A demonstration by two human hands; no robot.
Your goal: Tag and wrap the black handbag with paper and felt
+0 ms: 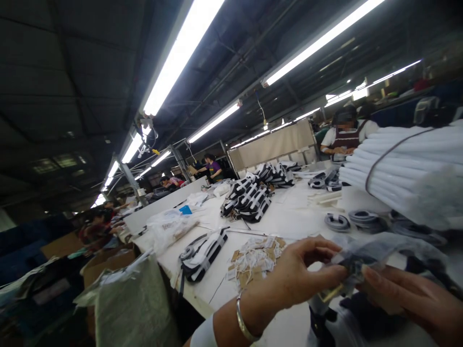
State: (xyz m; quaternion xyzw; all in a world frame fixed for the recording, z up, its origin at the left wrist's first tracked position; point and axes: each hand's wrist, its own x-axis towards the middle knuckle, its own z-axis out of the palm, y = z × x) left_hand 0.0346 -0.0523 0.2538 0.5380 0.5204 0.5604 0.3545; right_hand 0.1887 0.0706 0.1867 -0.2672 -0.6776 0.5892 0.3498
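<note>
Our left hand point(292, 279) pinches clear plastic bag point(365, 255) between thumb and fingertips, other fingers curled above. Our right hand point(408, 294) grips same bag from opposite side, fingers pressed together on it. Small dark piece sits inside bag, right at fingertips. Pile of paper tags point(253, 260) lies just beyond left fingers on white table point(289, 217). Stack of white cloth point(405, 168) beyond right fingers.

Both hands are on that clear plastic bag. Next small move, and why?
Probably part the bag's mouth: left hand and right hand both pinch the clear plastic bag at its crumpled end, holding it above the table; whether it's open is blurred.
</note>
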